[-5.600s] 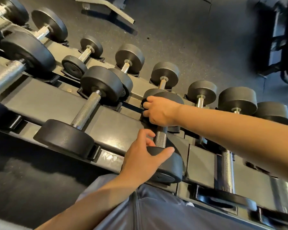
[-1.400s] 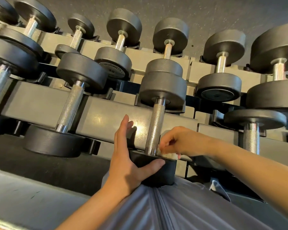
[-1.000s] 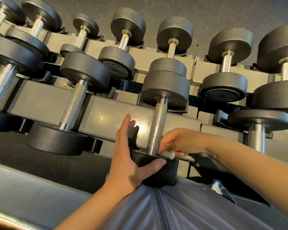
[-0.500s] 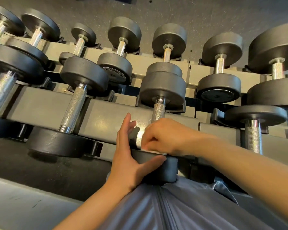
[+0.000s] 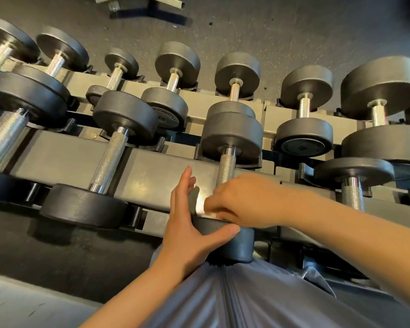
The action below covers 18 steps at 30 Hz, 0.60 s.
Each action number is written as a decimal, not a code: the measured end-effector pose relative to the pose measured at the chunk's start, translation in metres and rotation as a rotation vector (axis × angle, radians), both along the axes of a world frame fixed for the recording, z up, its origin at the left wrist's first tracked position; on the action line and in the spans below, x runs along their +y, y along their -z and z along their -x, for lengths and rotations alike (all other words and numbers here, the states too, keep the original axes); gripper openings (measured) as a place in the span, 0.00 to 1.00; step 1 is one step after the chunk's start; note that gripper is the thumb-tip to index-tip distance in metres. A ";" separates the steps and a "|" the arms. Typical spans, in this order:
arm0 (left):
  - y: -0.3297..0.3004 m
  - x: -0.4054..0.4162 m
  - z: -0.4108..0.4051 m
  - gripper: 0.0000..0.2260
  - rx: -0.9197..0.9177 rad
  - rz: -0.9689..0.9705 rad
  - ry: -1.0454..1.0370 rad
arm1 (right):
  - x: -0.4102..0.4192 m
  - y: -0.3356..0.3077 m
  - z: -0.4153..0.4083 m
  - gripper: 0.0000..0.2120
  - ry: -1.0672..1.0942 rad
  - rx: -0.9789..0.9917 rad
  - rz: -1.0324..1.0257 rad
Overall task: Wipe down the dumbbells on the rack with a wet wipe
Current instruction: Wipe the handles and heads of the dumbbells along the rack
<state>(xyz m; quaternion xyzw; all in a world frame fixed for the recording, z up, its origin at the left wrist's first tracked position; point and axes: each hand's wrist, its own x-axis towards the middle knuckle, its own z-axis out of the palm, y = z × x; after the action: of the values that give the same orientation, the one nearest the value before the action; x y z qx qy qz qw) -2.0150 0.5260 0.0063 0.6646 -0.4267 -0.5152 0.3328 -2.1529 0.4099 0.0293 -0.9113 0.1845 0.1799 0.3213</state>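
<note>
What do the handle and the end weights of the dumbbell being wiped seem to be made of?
Handle: bright metal, probably chromed steel, with a cross-hatched knurl and shiny glints. End weights: matte dark grey, faintly pebbled, likely rubber or a coating over metal.

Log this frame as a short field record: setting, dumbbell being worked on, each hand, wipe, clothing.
setting: dumbbell rack, two tiers in view, dark floor behind
target dumbbell: handle points away from the camera, near head at the rack's front edge
left hand: braces the near head, fingers straight, thumb across its front
right hand: curled round the lower handle
wet wipe: a white bit shows under the right hand's fingers
clothing: grey garment
</note>
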 end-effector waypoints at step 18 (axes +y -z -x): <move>-0.002 0.000 0.003 0.48 0.001 0.005 -0.010 | -0.013 0.052 0.018 0.11 0.744 -0.299 0.212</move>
<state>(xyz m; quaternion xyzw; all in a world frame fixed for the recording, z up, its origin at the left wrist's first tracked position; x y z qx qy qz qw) -2.0178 0.5257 0.0082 0.6656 -0.4245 -0.5130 0.3371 -2.1707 0.3969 -0.0224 -0.8266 0.4700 -0.1030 0.2920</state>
